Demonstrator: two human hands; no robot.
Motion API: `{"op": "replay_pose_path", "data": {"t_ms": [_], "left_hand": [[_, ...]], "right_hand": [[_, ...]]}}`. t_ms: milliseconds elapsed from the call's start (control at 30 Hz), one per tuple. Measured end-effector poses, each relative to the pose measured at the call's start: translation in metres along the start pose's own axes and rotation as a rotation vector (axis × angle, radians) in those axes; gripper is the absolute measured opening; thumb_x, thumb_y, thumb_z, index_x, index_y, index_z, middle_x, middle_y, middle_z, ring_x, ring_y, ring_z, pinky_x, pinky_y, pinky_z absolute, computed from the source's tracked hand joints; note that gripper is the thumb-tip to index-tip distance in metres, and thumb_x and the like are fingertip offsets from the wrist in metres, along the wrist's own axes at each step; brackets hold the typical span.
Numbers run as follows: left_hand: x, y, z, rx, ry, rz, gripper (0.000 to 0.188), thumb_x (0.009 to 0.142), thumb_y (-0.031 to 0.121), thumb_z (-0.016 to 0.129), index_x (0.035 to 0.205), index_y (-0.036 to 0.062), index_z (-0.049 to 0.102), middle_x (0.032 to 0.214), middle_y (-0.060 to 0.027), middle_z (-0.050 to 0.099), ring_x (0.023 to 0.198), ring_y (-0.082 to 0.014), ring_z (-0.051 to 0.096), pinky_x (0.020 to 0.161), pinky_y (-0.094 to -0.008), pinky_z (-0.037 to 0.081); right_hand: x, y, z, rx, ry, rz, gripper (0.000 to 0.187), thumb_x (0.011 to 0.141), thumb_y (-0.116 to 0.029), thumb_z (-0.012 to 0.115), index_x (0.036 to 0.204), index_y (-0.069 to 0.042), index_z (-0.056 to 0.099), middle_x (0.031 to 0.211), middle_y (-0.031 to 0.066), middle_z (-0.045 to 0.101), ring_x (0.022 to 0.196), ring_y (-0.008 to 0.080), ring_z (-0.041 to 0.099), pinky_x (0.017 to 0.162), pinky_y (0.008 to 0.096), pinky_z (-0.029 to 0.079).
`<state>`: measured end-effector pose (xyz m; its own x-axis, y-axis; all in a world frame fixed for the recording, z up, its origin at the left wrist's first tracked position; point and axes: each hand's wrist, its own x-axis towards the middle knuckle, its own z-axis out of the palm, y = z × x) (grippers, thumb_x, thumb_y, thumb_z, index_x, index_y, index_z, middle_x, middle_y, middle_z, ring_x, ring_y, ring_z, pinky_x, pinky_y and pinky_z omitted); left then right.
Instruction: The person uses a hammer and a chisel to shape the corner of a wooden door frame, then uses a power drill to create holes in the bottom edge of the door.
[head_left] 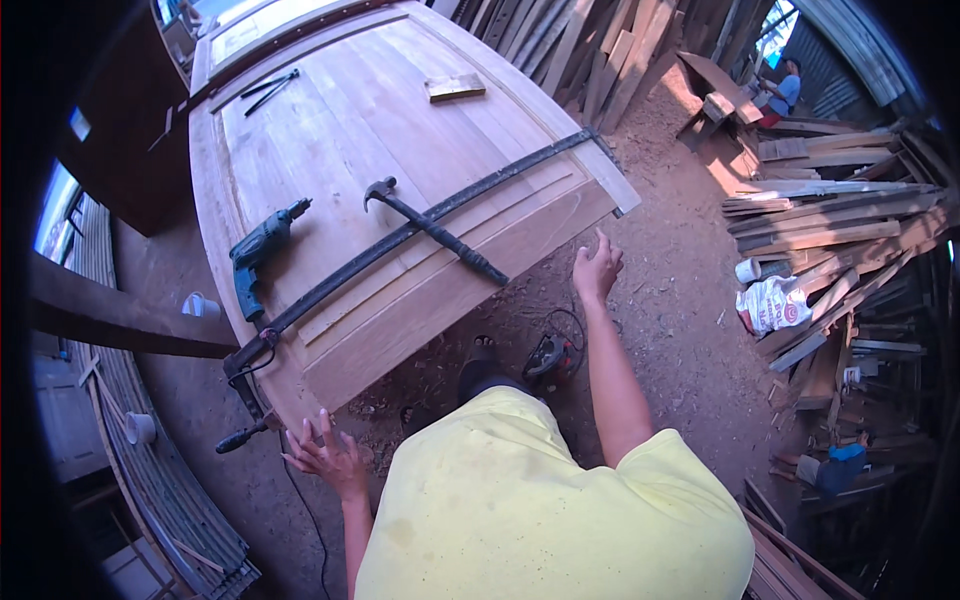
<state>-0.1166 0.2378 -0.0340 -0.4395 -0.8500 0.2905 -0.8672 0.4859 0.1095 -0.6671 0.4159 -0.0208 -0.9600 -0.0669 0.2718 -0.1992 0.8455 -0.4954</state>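
A large panelled wooden door (340, 150) lies flat before me. Across its near end stretches a long dark bar clamp (400, 235), its handle sticking out past the left edge. At the door's near left corner, close below the clamp handle, is my left hand (330, 462), fingers spread and holding nothing. My right hand (598, 268) hovers just off the near right corner with its fingers apart, also bare. A hammer (435, 232) rests across the clamp bar. Left of it lies a teal power drill (262, 248). Farther up are dark pincers (270, 90) and a small wood block (455, 88).
A corded power tool (550, 358) sits on the dirt floor by my feet. Stacked lumber (830, 220) and a white sack (775, 305) are at the right. Two people are over there, one far (785, 90), one nearer (840, 468). A dark beam (140, 315) juts in from the left.
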Motion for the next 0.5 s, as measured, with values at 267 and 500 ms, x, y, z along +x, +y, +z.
{"op": "replay_pose_path", "data": {"t_ms": [267,500], "left_hand": [[-0.005,0.029,0.019,0.205,-0.03,-0.158,0.078,0.087,0.016,0.073,0.159,0.0246,0.045,0.162,-0.0111,0.041,0.157,-0.0392,0.029,0.125,-0.0722,0.014],[-0.015,0.042,0.054,0.427,-0.048,-0.433,0.077,0.089,0.02,0.07,0.161,0.0225,0.042,0.172,-0.0038,0.034,0.158,-0.0379,0.03,0.125,-0.0685,0.018]], "right_hand": [[0.136,0.066,0.023,-0.475,-0.134,-0.131,0.065,0.091,-0.015,0.065,0.154,-0.028,0.056,0.15,0.0202,0.044,0.139,0.047,0.042,0.118,0.0646,0.031],[0.147,0.069,0.011,-0.409,-0.163,-0.286,0.056,0.093,-0.014,0.065,0.148,-0.023,0.061,0.158,0.0191,0.039,0.151,0.0467,0.032,0.12,0.0731,0.029]]}}
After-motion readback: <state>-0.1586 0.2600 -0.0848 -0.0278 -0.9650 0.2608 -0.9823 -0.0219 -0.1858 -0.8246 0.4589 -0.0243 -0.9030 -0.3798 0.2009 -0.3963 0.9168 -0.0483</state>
